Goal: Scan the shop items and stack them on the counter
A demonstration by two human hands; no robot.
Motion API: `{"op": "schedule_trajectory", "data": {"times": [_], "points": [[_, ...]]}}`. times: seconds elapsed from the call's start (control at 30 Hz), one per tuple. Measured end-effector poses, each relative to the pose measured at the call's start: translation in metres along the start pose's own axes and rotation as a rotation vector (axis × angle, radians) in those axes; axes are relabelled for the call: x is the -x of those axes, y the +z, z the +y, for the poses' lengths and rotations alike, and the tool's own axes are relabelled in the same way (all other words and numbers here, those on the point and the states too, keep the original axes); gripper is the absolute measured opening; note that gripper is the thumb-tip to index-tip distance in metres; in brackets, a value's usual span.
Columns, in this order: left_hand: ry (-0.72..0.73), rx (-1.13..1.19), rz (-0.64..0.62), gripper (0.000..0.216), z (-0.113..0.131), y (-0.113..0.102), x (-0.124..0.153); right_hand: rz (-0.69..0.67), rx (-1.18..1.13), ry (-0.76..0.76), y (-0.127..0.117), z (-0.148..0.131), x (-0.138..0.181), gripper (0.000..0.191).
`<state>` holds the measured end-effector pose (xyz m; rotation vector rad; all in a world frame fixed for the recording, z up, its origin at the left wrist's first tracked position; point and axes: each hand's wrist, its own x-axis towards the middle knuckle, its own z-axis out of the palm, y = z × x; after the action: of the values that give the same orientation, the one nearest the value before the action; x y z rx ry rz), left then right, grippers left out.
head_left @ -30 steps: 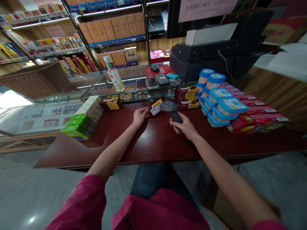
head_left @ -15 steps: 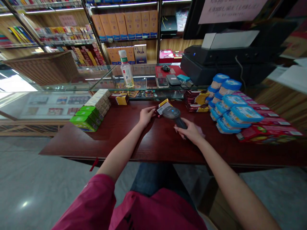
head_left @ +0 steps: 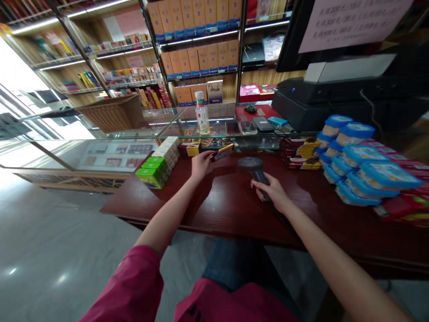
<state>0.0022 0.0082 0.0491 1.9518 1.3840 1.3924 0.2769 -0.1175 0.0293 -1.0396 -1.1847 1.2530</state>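
Observation:
My left hand (head_left: pixel 200 163) grips a small flat dark red and yellow pack (head_left: pixel 221 152) and holds it a little above the dark red wooden counter (head_left: pixel 221 205). My right hand (head_left: pixel 272 191) is wrapped round the handle of a dark grey barcode scanner (head_left: pixel 252 165), whose head points toward the pack from the right. A gap of bare counter lies between the pack and the scanner head.
Green and white boxes (head_left: pixel 157 162) are stacked at the counter's left. Red and yellow packs (head_left: pixel 298 153) and blue-lidded tubs (head_left: pixel 355 161) sit at the right. Behind are a glass display case (head_left: pixel 174 127), a clear bottle (head_left: pixel 202 113) and a black printer (head_left: pixel 338 96).
My left hand has lifted the pack and carried it leftward, away from the scanner head. The camera view has swung left; my right hand still holds the scanner.

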Motion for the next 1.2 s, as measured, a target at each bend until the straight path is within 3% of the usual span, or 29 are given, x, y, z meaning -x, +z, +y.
{"op": "schedule_trajectory", "data": {"times": [0.1,0.2,0.37,0.53,0.73,0.83,1.03,1.2], "points": [[0.071,-0.191,0.095,0.033,-0.014,-0.043,-0.014,-0.083,-0.088,0.045,0.035,0.004,-0.02,0.041],[0.074,-0.408,0.075,0.035,-0.026,-0.074,-0.023,-0.173,-0.198,0.084,0.065,0.005,-0.035,0.039],[-0.014,-0.77,-0.047,0.035,-0.038,-0.093,-0.032,-0.194,-0.239,0.117,0.077,0.006,-0.041,0.037],[-0.005,-0.991,-0.15,0.038,-0.039,-0.088,-0.041,-0.137,-0.301,0.112,0.071,0.007,-0.038,0.038],[0.118,-1.018,-0.166,0.053,-0.045,-0.056,-0.022,-0.17,-0.279,0.133,0.072,0.007,-0.038,0.042],[0.097,-1.001,-0.159,0.055,-0.05,-0.045,-0.014,-0.179,-0.28,0.133,0.072,0.008,-0.038,0.041],[0.047,-0.989,-0.159,0.058,-0.052,-0.043,-0.021,-0.132,-0.284,0.11,0.073,0.008,-0.037,0.035],[-0.025,-1.002,-0.107,0.057,-0.049,-0.037,-0.027,0.032,-0.312,0.004,0.066,0.011,-0.037,0.036]]}}
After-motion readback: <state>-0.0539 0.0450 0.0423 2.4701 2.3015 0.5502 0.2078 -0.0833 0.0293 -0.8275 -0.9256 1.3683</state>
